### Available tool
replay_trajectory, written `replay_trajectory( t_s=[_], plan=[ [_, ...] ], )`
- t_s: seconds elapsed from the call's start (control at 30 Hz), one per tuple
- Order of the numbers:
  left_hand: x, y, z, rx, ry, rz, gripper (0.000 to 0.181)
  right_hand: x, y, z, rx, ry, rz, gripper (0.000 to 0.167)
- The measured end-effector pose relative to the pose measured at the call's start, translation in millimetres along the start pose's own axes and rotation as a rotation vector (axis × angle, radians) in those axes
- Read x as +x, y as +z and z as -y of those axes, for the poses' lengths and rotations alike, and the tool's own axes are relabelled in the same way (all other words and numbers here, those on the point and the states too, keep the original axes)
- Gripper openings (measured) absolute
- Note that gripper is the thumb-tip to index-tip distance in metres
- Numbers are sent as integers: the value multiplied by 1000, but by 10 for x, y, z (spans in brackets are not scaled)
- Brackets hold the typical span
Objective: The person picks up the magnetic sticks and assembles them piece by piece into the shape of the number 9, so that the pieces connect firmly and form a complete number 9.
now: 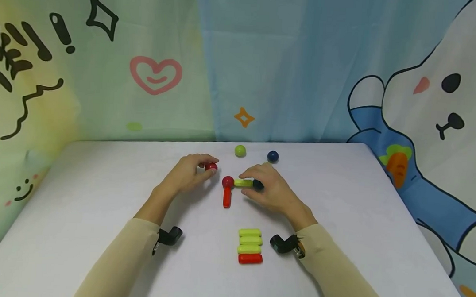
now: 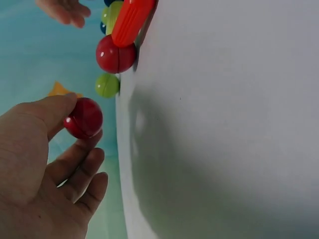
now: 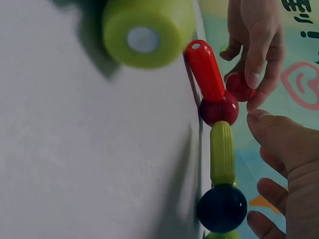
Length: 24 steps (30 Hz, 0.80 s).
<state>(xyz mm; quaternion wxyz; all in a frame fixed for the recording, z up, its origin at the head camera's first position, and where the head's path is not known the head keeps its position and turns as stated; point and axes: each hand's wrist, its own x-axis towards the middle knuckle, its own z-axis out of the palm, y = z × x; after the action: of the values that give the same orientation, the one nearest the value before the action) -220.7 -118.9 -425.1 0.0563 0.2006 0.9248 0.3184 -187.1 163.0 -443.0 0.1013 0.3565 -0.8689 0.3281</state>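
My left hand (image 1: 189, 170) pinches a red ball (image 2: 85, 118) between thumb and fingers, raised off the table. To its right lies a joined piece: a red rod (image 1: 227, 197) and a yellow-green rod (image 1: 243, 183) meet at another red ball (image 3: 219, 108). The yellow-green rod's other end joins a dark blue ball (image 3: 222, 208). My right hand (image 1: 274, 190) hovers around that blue ball, fingers spread and apart from it in the right wrist view. Something yellow-green (image 3: 223, 235) shows past the blue ball, mostly hidden.
Toward the back edge of the white table (image 1: 100, 195) sit a loose green ball (image 1: 240, 151) and a loose dark blue ball (image 1: 272, 156). Nearer the front, several yellow-green rods (image 1: 250, 240) lie in a stack-like row with one red rod (image 1: 250, 258). A printed curtain (image 1: 265, 70) hangs behind.
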Motion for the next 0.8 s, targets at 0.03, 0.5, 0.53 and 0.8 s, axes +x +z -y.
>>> replay_trajectory(
  t_s=[0.03,0.5,0.53,0.8],
  plan=[
    [-18,-9,-5,8,1,3,37,8,9,7,-1,-3,8,34],
    [-303,-43,-19,22,1,58,35,71,112,77,-58,-38,129,34],
    [-318,-38,-27,18,5,64,34,76,122,79,-56,-41,135,34],
    [-413,29,-50,-10,33,119,27,173,156,100,-89,-167,144,28]
  ],
)
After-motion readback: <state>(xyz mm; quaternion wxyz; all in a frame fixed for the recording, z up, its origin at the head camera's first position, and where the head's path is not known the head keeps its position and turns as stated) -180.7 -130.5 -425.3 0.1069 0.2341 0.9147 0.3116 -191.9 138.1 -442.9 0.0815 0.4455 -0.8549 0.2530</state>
